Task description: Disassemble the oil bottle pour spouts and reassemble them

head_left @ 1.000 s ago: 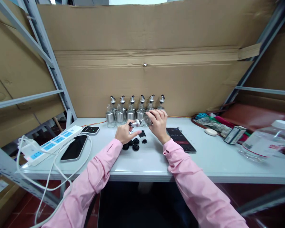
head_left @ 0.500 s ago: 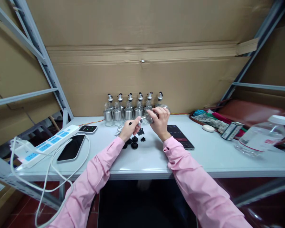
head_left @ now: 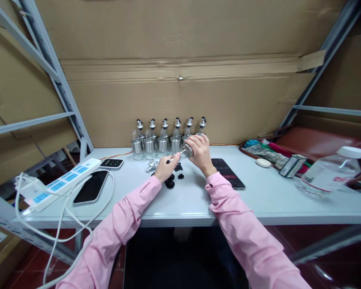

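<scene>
My right hand [head_left: 200,153] is wrapped round a clear glass bottle [head_left: 187,151], tipped on its side with its neck toward the left. At the bottle's mouth, my left hand [head_left: 165,168] pinches a pour spout [head_left: 169,161]; the fingers hide most of it, and only a dark tip shows clearly. How far the spout sits in the neck I cannot tell. Below the left hand lie round black caps [head_left: 170,183]. Silvery spout parts [head_left: 152,165] rest just behind it, and small black pieces [head_left: 178,167] lie between both hands.
Behind my hands stand open bottles with metal sleeves [head_left: 149,146], backed by a row with pour spouts [head_left: 178,121]. A phone [head_left: 228,173] lies right. At left are a power strip [head_left: 64,182], another phone [head_left: 91,187] and cables. A plastic bottle [head_left: 332,172] stands far right.
My right hand and the bottle have shifted slightly left and down. My left hand has moved a little right, and its fingers have closed in at the bottle's mouth.
</scene>
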Motion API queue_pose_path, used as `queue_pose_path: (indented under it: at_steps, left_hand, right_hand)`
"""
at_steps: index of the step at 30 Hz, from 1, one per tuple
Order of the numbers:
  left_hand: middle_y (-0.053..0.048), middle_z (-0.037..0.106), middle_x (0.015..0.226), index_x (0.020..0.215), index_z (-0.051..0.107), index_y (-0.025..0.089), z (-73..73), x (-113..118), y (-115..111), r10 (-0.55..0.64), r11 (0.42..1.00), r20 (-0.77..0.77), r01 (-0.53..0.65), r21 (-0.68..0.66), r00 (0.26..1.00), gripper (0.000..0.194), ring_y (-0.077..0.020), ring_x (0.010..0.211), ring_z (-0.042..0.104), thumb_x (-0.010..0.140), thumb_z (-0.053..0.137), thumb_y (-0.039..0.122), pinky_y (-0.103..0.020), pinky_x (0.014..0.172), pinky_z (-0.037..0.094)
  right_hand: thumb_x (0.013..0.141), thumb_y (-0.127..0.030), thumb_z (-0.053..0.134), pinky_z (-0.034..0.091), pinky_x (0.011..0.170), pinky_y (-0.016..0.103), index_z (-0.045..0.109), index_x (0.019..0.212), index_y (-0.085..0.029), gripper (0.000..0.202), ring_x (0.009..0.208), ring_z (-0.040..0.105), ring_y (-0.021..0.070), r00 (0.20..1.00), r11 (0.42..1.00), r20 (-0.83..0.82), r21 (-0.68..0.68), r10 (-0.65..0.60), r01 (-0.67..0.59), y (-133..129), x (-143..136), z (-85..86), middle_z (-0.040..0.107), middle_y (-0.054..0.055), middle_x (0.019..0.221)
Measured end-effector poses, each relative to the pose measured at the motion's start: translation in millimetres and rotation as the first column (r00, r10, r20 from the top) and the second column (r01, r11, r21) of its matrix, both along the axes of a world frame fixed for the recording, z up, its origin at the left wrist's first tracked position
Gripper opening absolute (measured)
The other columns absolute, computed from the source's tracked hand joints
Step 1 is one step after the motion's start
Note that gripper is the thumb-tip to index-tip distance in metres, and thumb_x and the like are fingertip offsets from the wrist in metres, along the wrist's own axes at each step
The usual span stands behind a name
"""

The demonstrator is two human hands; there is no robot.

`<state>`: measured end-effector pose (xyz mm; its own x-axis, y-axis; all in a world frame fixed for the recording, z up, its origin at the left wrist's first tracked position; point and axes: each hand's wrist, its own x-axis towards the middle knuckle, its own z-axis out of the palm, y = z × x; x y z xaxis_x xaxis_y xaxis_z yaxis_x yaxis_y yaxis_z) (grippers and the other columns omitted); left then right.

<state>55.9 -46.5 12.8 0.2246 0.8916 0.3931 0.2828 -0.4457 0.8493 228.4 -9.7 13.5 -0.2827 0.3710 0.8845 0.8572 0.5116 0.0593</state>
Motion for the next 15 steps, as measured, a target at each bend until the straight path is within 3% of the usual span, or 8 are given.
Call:
queue_pose_path:
  at_steps: [7, 15]
  left_hand:
    - [0.002, 0.046, 0.050, 0.055, 0.043, 0.017, 4.9, -7.8, -7.8, 0.224, 0.943, -0.312, -0.125, 0.307, 0.923, 0.044, -0.0108, 0.051, 0.042, 0.084, 0.039, 0.049, -0.025, 0.052, 0.023]
    - [-0.004, 0.066, 0.071, 0.073, 0.056, 0.017, 7.8, -12.3, -5.1, 0.471, 0.840, -0.518, -0.182, 0.512, 0.714, 0.030, -0.0169, 0.064, 0.059, 0.083, 0.049, 0.044, -0.026, 0.053, 0.024]
  right_hand:
    - [0.073, -0.020, 0.053, 0.026, 0.104, 0.043, 0.055, 0.103, -0.018, 0.030, 0.105, 0.050, 0.0231, 0.997, 0.999, 0.050, 0.004, 0.053, -0.053, 1.0, -1.7, 0.2, 0.062, 0.009, 0.106]
    - [0.070, -0.022, 0.056, 0.031, 0.099, 0.044, 0.054, 0.102, -0.017, 0.033, 0.101, 0.051, 0.0257, 0.996, 0.993, 0.032, -0.088, 0.081, -0.078, 3.2, -5.6, -3.3, 0.062, 0.010, 0.103]
